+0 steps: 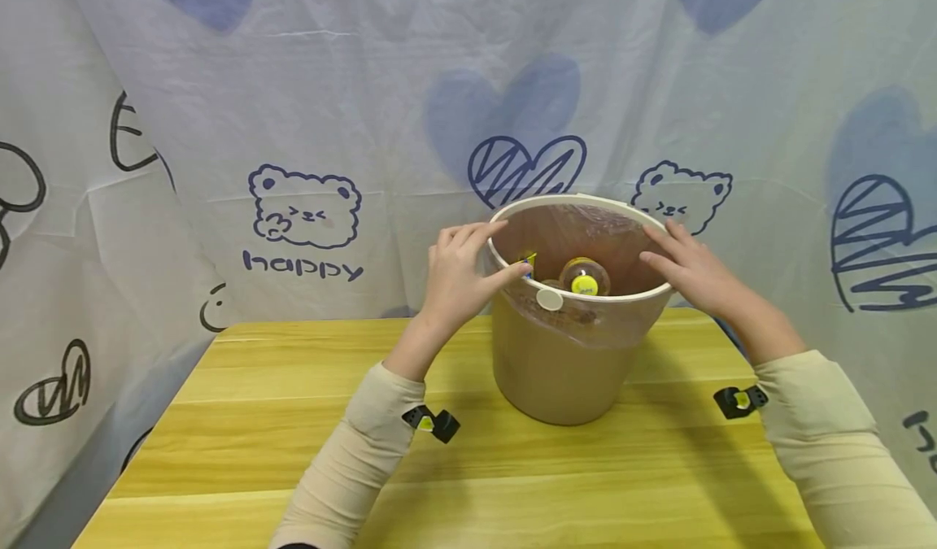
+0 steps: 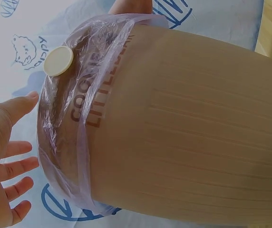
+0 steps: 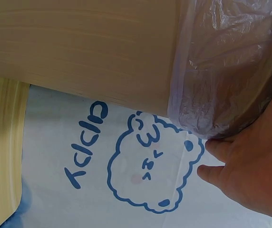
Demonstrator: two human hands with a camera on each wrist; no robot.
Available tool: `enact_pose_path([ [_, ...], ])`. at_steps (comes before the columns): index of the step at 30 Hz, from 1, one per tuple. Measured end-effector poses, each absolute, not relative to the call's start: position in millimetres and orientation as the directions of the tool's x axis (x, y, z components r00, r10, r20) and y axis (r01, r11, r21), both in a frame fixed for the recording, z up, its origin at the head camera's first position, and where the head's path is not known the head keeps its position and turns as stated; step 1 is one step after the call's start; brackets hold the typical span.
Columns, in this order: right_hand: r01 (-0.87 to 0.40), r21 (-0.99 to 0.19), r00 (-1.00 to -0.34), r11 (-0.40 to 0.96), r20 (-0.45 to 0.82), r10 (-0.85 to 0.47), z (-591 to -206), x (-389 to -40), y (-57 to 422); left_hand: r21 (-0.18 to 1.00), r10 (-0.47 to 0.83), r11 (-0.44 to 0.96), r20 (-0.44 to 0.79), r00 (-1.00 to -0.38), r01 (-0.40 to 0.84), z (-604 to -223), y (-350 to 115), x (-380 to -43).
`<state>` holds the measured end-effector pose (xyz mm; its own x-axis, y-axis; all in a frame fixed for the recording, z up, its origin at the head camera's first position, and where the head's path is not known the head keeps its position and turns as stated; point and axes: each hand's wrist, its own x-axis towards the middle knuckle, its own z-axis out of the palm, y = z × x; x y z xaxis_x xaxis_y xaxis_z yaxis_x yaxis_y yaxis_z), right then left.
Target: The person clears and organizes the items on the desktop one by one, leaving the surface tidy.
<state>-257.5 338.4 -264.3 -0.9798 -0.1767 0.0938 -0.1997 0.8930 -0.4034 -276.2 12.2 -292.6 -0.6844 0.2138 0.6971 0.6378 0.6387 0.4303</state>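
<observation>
A beige trash bin (image 1: 560, 378) stands upright on the table, its mouth tipped into view. A clear plastic bag (image 2: 86, 95) lines it and folds down over the outside below the pale rim. Inside lie a clear bottle with a yellow cap (image 1: 585, 285) and a small yellow-and-blue item (image 1: 530, 264), partly hidden by the rim. My left hand (image 1: 459, 276) is at the left of the rim, fingers spread and thumb toward the front edge. At the opposite side, my right hand (image 1: 699, 272) has its fingers extended over the rim, with the fingertips beside the bag in the right wrist view.
The bin sits toward the back of a wood-grain table (image 1: 293, 419). Close behind hangs a white printed curtain (image 1: 395, 126) with hearts and bear faces. A round pale tab (image 1: 550, 299) juts from the bin's front rim. Small black cameras are strapped to both wrists.
</observation>
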Motion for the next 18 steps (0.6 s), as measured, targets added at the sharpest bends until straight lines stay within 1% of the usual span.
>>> enact_pose_path([
  [4, -0.196, -0.404, -0.981, 0.893, 0.089, -0.175, -264.6, -257.8, 337.7, 0.440, 0.210, 0.631, 0.696, -0.687, 0.639, -296.6, 9.4, -275.3],
  [14, -0.199, -0.410, -0.980, 0.890, 0.096, -0.175, -265.1, -258.3, 336.7, 0.405, 0.206, 0.648, 0.722, -0.660, 0.645, -307.2, -4.1, -268.3],
  [18, -0.193, -0.414, -0.981, 0.890, 0.094, -0.169, -264.8, -258.1, 337.6, 0.402, 0.203, 0.653, 0.724, -0.660, 0.642, -311.6, -10.1, -266.2],
])
